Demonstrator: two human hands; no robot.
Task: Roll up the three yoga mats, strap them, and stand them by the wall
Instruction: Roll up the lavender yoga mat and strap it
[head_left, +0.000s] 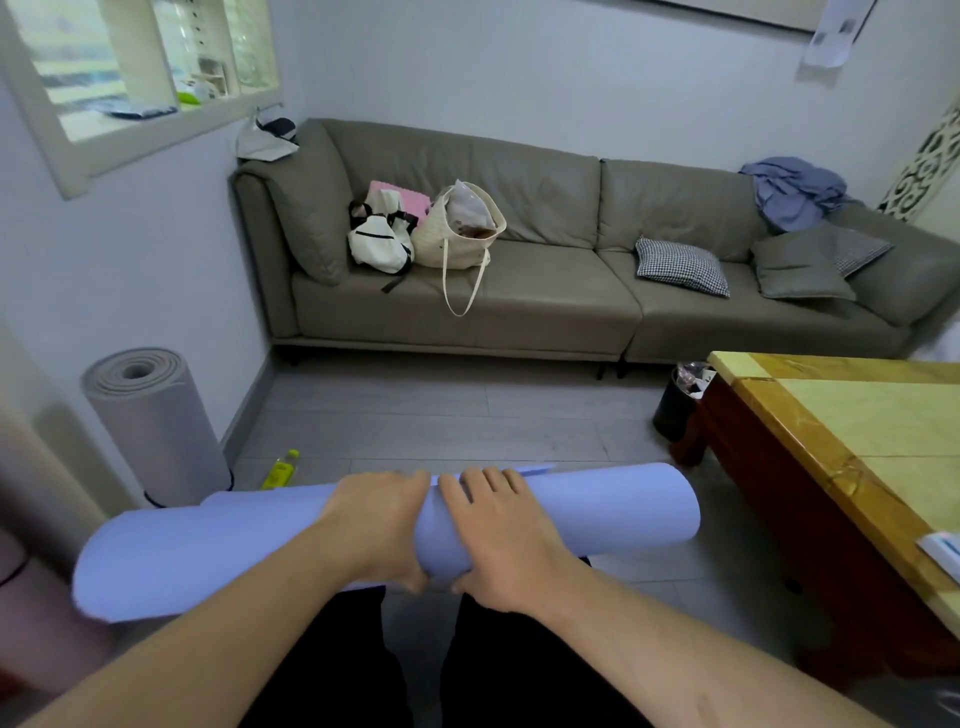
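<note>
A rolled lavender yoga mat (597, 512) lies crosswise in front of me, above my dark-trousered legs. My left hand (382, 522) and my right hand (498, 530) grip it side by side at its middle, fingers over the top and thumbs under. A grey rolled mat (156, 426) stands upright by the left wall with a dark strap near its base. A pink rolled mat (31, 618) shows at the lower left edge, partly cut off.
A grey sofa (545, 291) with bags and cushions runs along the far wall. A wooden coffee table (857, 441) stands at the right, a black bin (675, 410) beside it. A yellow bottle (280, 467) lies on the floor near the grey mat.
</note>
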